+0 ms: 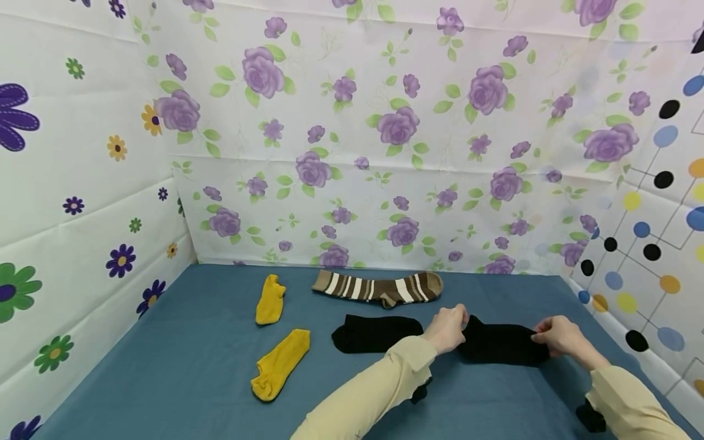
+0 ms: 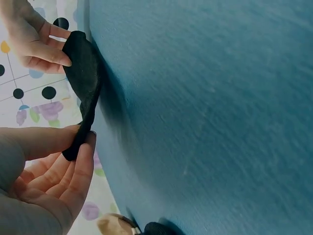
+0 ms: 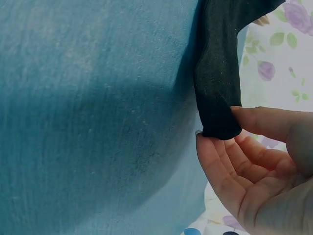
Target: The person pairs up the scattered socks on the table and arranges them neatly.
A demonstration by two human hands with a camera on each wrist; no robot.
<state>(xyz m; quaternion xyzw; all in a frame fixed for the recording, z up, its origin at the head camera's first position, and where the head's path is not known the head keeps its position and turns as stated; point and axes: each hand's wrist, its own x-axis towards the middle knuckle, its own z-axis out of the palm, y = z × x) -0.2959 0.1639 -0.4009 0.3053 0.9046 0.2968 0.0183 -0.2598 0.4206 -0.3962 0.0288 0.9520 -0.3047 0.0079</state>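
A black sock (image 1: 503, 344) is held stretched between both hands above the blue cloth on the right side. The left hand (image 1: 447, 330) pinches its left end between thumb and fingers. At the other end the right hand (image 1: 562, 337) grips the edge, thumb on top and fingers beneath in the right wrist view. Seen from the left wrist, the sock (image 2: 83, 68) sags and twists a little between the hands. Just left of the left hand, a second black sock (image 1: 374, 333) lies flat, its right end close to that wrist.
Two yellow socks (image 1: 280, 365) lie apart on the left. A brown and white striped sock (image 1: 379, 288) stretches along the back. Blue cloth (image 1: 181, 366) covers the table. Patterned sheets, one with purple roses (image 1: 398, 125), hang at the back and both sides.
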